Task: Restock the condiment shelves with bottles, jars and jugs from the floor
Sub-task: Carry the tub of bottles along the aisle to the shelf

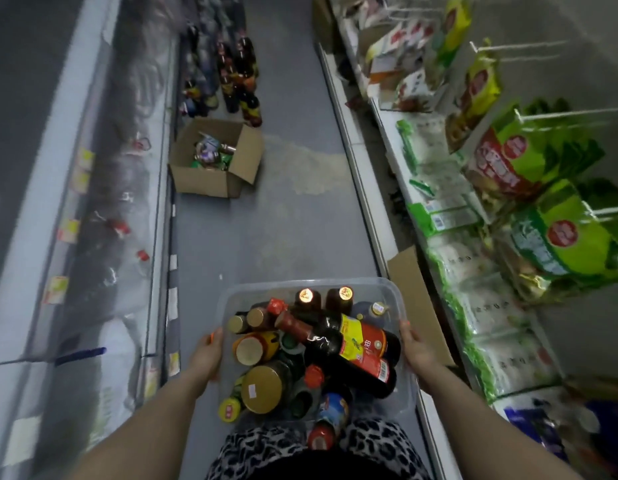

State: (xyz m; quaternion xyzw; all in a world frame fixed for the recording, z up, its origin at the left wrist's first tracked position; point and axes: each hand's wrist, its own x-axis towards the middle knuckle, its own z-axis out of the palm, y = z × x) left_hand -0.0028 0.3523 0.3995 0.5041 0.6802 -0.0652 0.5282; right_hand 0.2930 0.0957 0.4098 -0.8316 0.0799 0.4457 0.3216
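Both forearms [155,410] are bare. The thumbnails of the left grip [208,351] and the right grip [416,348] carry bright orange polish. A leopard-print garment [266,448], grey with black spots, covers the lap, with black cloth [311,471] at the near edge.

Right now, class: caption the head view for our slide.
A clear tub of bottles and jars, held by the left hand and right hand in a shop aisle.

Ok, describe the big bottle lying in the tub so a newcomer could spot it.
Find the clear tub gripped between the left hand and right hand. Toward its right side, on top of the jars, lies the bottle. It is the biggest one there, dark, with a red neck and a red-and-yellow label.
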